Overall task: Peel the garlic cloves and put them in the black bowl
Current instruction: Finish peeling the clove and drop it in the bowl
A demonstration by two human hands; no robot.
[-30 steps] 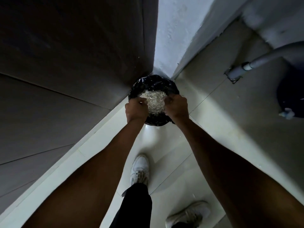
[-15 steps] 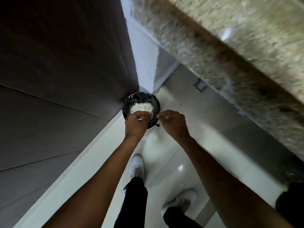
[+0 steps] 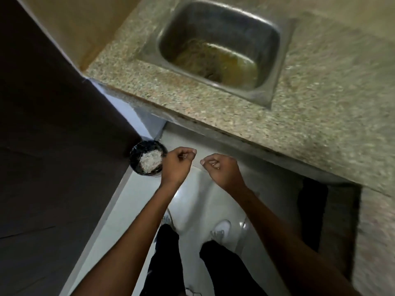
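From the head view, the left hand (image 3: 177,165) and right hand (image 3: 222,168) hang side by side above the floor (image 3: 132,201), fingers curled in; whether either holds anything I cannot tell. Just left of the left hand sits a black-lined bin (image 3: 136,155) heaped with pale papery scraps (image 3: 149,162), probably garlic skins. No cloves or black bowl show. Such skins would likely be feather-light, brittle and clingy, best pinched at an edge. Ahead of the hands runs a speckled stone counter (image 3: 320,116) with a steel sink (image 3: 265,86); a dark panel (image 3: 53,146) stands to the left.
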